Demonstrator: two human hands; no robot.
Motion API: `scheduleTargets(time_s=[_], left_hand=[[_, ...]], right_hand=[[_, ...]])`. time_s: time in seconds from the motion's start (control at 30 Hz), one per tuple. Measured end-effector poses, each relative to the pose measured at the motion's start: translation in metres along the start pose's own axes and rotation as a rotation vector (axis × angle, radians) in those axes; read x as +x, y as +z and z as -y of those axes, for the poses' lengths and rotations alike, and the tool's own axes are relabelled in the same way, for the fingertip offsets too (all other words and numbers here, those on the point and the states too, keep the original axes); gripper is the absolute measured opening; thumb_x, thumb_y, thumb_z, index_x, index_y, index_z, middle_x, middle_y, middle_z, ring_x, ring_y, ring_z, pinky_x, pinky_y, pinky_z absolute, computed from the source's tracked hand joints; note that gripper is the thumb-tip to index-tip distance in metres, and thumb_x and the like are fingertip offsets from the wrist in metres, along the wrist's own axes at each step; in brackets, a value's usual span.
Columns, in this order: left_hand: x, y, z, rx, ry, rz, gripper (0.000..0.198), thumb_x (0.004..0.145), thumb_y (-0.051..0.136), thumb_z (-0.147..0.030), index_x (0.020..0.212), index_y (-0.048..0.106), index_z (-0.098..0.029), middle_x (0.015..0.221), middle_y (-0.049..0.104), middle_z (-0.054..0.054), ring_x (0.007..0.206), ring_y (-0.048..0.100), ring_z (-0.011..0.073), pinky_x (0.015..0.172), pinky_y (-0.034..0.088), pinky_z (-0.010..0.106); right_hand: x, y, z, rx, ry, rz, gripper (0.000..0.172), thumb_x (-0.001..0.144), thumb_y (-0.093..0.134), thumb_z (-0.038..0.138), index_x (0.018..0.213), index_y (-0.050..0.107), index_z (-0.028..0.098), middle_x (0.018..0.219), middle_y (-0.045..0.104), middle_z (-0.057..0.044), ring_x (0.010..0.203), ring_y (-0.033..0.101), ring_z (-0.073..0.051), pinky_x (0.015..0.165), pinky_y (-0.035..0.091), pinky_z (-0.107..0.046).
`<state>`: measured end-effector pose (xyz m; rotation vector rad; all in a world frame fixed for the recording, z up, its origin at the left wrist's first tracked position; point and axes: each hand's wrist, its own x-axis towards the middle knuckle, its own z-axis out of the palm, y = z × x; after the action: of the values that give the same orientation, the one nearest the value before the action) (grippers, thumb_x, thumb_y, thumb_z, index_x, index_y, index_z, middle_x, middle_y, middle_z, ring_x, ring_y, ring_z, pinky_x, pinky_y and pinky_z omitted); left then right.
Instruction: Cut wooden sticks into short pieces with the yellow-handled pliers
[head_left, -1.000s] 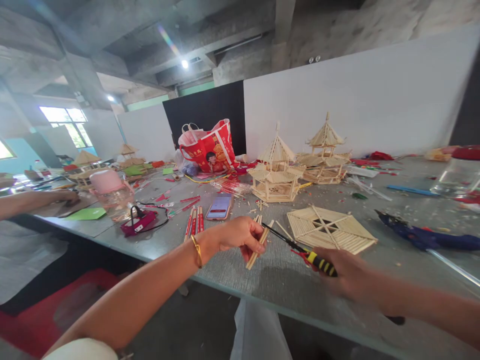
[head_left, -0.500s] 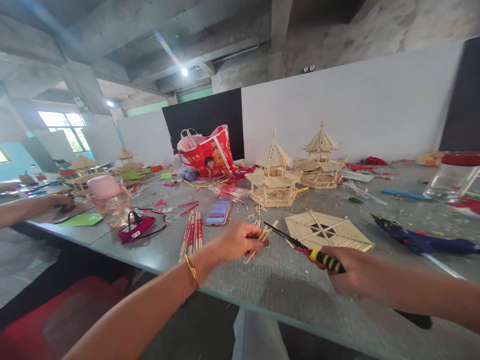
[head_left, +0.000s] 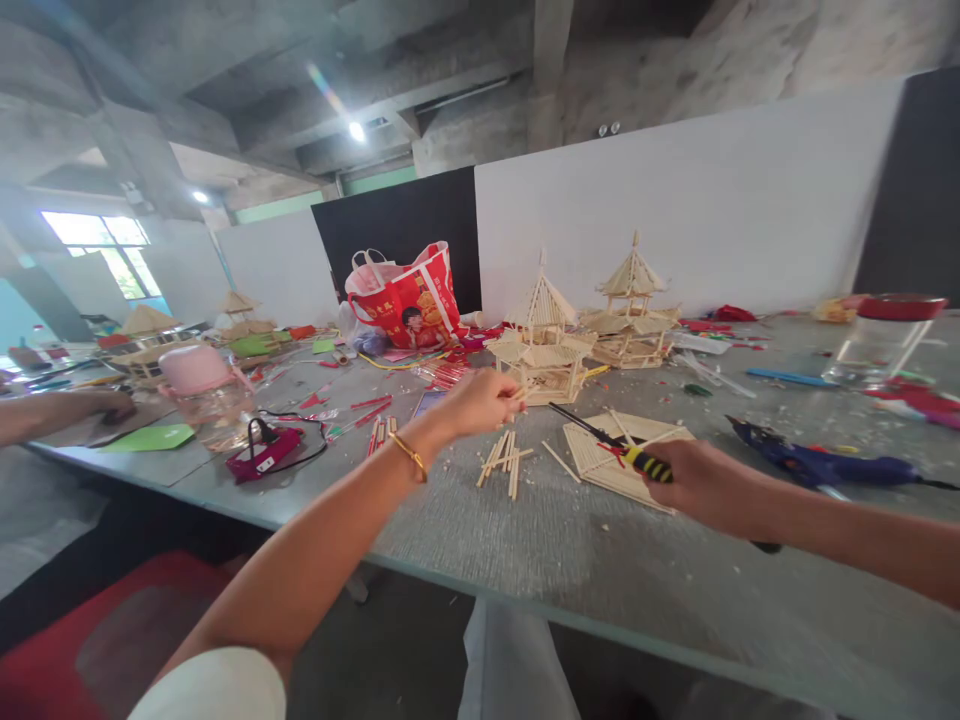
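My left hand (head_left: 480,400) reaches out over the grey table (head_left: 570,560) toward a stick-built pavilion model (head_left: 541,345), its fingers curled together; whether they pinch anything is unclear. Several loose wooden sticks (head_left: 504,455) lie on the table just below it. My right hand (head_left: 686,480) grips cutters with a yellow-and-black handle (head_left: 649,463). Their dark blades point left over a flat hexagonal stick roof panel (head_left: 611,465).
A second pavilion model (head_left: 634,310) stands behind the first. A red shopping bag (head_left: 405,300), a pink bottle (head_left: 199,385), a magenta device with a cable (head_left: 262,452) and a blue glue gun (head_left: 817,465) lie around. Another person's hand (head_left: 97,405) rests at far left.
My left hand has let go of the stick bundle, which now lies on the table, and has moved forward toward the pavilion. The right hand with the cutters rose slightly.
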<state>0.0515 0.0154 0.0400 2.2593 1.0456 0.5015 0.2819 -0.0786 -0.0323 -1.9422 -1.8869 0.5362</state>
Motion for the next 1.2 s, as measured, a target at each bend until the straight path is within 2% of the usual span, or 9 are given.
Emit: scheduleTargets(time_s=[0.1,0.17,0.27,0.37,0.5,0.7,0.87,1.0,1.2], left_hand=[[0.003,-0.008,0.002,0.092,0.028,0.052,0.012,0.072,0.053,-0.020,0.064,0.057,-0.013,0.056,0.053,-0.002,0.047,0.046,0.0063,0.051,0.033,0.020],[0.001,-0.001,0.011,0.109,-0.006,0.099,0.013,0.071,0.053,-0.022,0.062,0.056,-0.013,0.054,0.054,-0.002,0.047,0.047,0.0070,0.050,0.034,0.020],[0.000,0.024,0.028,0.194,-0.091,0.157,0.016,0.069,0.051,-0.021,0.055,0.054,-0.015,0.048,0.054,-0.001,0.045,0.048,0.0091,0.050,0.035,0.021],[0.005,0.046,0.032,0.414,-0.088,0.117,0.025,0.069,0.048,-0.018,0.044,0.049,-0.016,0.039,0.047,0.000,0.045,0.049,0.0113,0.052,0.036,0.023],[0.018,0.055,0.023,0.586,-0.095,0.013,0.028,0.068,0.050,-0.021,0.041,0.046,-0.017,0.037,0.044,0.000,0.049,0.049,0.0130,0.055,0.038,0.024],[0.031,0.045,0.031,0.409,-0.174,0.006,0.027,0.075,0.048,-0.027,0.051,0.053,-0.015,0.042,0.053,0.000,0.045,0.052,0.0104,0.054,0.040,0.022],[0.033,0.039,0.043,0.151,-0.178,-0.181,0.026,0.079,0.047,-0.036,0.067,0.059,-0.015,0.052,0.057,-0.002,0.042,0.053,0.0083,0.048,0.038,0.019],[0.026,0.032,0.046,0.222,-0.165,-0.309,0.029,0.079,0.048,-0.040,0.071,0.062,-0.016,0.049,0.053,-0.004,0.043,0.049,0.0084,0.050,0.037,0.020],[0.020,0.036,0.052,0.558,-0.115,-0.180,0.025,0.078,0.050,-0.034,0.069,0.065,-0.016,0.056,0.058,0.001,0.058,0.054,0.0125,0.060,0.037,0.023]], right_hand=[[0.005,0.000,0.000,0.354,0.199,0.056,0.013,0.066,0.046,0.022,0.053,0.041,0.021,0.036,0.043,0.003,0.035,0.041,-0.011,0.042,0.032,-0.025],[0.006,-0.001,0.010,0.701,0.253,0.029,0.007,0.066,0.047,0.022,0.059,0.044,0.021,0.040,0.048,0.002,0.039,0.047,-0.013,0.045,0.038,-0.027],[0.007,-0.005,0.037,1.082,0.121,-0.026,0.011,0.064,0.053,0.020,0.075,0.050,0.020,0.053,0.055,0.002,0.048,0.053,-0.013,0.050,0.043,-0.027],[0.008,-0.009,0.060,1.266,-0.022,-0.101,0.016,0.062,0.054,0.020,0.077,0.050,0.019,0.059,0.056,0.002,0.051,0.055,-0.013,0.052,0.044,-0.026],[0.016,-0.006,0.064,1.302,-0.076,-0.217,0.020,0.056,0.055,0.020,0.075,0.051,0.020,0.057,0.056,0.002,0.048,0.054,-0.014,0.046,0.041,-0.026],[0.036,0.008,0.027,1.252,-0.056,-0.380,0.017,0.053,0.060,0.023,0.069,0.053,0.021,0.054,0.057,0.001,0.047,0.053,-0.014,0.043,0.039,-0.026],[0.040,0.008,0.007,1.526,-0.046,-0.198,0.014,0.056,0.058,0.020,0.070,0.057,0.019,0.060,0.059,0.000,0.051,0.056,-0.015,0.049,0.045,-0.029],[0.041,0.005,0.003,1.665,-0.057,-0.090,0.013,0.060,0.054,0.018,0.072,0.058,0.018,0.063,0.058,-0.001,0.055,0.056,-0.015,0.056,0.048,-0.031],[0.042,0.008,0.000,1.694,-0.082,-0.029,0.016,0.064,0.051,0.015,0.078,0.060,0.016,0.066,0.058,-0.003,0.057,0.056,-0.015,0.058,0.049,-0.032]])
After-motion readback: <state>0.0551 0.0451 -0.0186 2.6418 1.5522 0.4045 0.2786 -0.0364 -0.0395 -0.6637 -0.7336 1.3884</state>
